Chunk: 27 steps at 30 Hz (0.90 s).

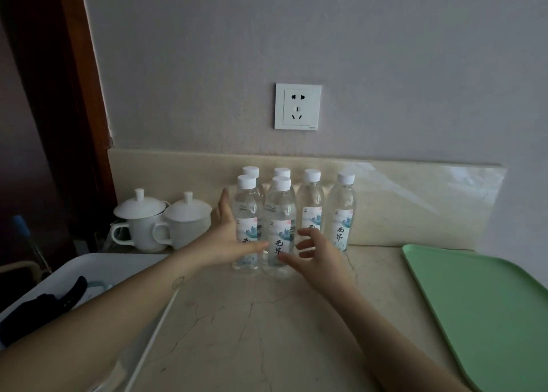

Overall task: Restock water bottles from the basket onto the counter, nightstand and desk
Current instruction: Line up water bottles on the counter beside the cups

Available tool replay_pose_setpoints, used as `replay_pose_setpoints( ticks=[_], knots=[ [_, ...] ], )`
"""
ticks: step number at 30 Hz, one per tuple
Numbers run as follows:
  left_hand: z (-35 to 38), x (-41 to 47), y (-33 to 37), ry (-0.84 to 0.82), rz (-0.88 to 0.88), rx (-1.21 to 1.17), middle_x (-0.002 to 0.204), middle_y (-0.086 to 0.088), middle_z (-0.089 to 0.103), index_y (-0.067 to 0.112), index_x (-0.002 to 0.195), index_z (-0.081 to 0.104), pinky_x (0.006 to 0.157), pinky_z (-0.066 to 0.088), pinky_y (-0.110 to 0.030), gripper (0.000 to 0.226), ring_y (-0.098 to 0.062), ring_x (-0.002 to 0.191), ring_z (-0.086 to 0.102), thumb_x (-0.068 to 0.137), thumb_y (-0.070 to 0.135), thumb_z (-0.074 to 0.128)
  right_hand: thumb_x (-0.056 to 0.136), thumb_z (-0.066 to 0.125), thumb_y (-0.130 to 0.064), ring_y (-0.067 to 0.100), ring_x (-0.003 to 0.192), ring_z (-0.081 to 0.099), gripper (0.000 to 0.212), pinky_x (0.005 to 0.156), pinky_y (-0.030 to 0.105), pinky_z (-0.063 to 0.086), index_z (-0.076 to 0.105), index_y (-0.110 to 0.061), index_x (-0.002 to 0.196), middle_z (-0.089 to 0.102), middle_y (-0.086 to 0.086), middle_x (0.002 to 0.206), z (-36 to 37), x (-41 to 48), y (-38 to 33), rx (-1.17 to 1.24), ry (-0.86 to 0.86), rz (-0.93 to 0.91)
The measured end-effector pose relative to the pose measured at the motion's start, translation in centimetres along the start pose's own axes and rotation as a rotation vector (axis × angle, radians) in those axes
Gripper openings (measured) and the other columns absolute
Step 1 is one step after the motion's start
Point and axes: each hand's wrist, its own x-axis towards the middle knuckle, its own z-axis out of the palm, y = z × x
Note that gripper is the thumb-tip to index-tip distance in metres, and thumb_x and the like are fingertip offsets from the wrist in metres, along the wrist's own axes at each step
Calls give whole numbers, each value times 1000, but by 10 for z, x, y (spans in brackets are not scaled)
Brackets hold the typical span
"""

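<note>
We record a marble counter (267,332) with a green tray (489,317) at its right and a white tray (98,268) at its left. Six water bottles (342,210) stand upright against the backsplash, four behind and two in front. The left hand (228,237), fingers spread straight, flanks the front pair. The right hand (321,255), fingers apart and loosely curled, grips nothing. Two lidded cups (142,222) stand to the left.
</note>
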Motion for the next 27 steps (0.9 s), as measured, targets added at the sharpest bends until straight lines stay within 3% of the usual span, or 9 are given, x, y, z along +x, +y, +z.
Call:
replay_pose_setpoints(
  ticks=[2, 6, 8, 13, 21, 27],
  knots=[
    [-3, -5, 13, 118, 103, 19, 159, -4, -15, 19, 148, -27, 118, 10, -33, 129, -17, 148, -5, 76, 50, 75, 71, 75, -58, 3, 88, 62, 67, 75, 26, 53, 51, -28, 126, 60, -15, 98, -10, -2, -3, 1, 55, 3],
    [-11, -21, 48, 543, 560, -5, 146, -17, 27, 0, 146, 22, 116, 22, -24, 76, -22, 139, 28, 89, 27, 65, 78, 72, -51, 7, 85, 65, 57, 76, 30, 55, 54, -22, 124, 62, -10, 97, -35, -8, -10, 1, 146, 7],
    [-12, -25, 68, 613, 732, -18, 138, -18, 37, -5, 139, 34, 113, 28, -24, 63, -23, 132, 37, 90, 27, 57, 82, 71, -46, 7, 83, 65, 51, 72, 28, 54, 55, -21, 123, 65, -7, 97, -53, -14, -14, -7, 197, -1],
    [12, -27, 129, 500, 932, -63, 135, -14, 41, -6, 135, 40, 114, 30, -32, 55, -24, 131, 39, 89, 21, 54, 86, 68, -39, -2, 74, 62, 36, 63, 21, 49, 57, -23, 116, 64, -12, 87, -110, -38, -29, -109, 382, -5],
    [97, -55, 217, 206, 1076, -47, 138, -22, 43, -7, 135, 42, 113, 31, -39, 59, -33, 131, 40, 85, 25, 50, 85, 63, -31, 16, 86, 66, 29, 79, 38, 54, 55, -27, 113, 65, -12, 88, -225, -126, -14, -400, 608, 190],
    [172, -90, 289, 0, 1115, -123, 145, -21, 37, -5, 141, 35, 115, 26, -40, 66, -33, 137, 35, 86, 26, 53, 84, 61, -23, 22, 89, 65, 30, 83, 39, 53, 57, -25, 113, 63, -10, 86, -312, -217, 19, -463, 785, 394]
  ],
)
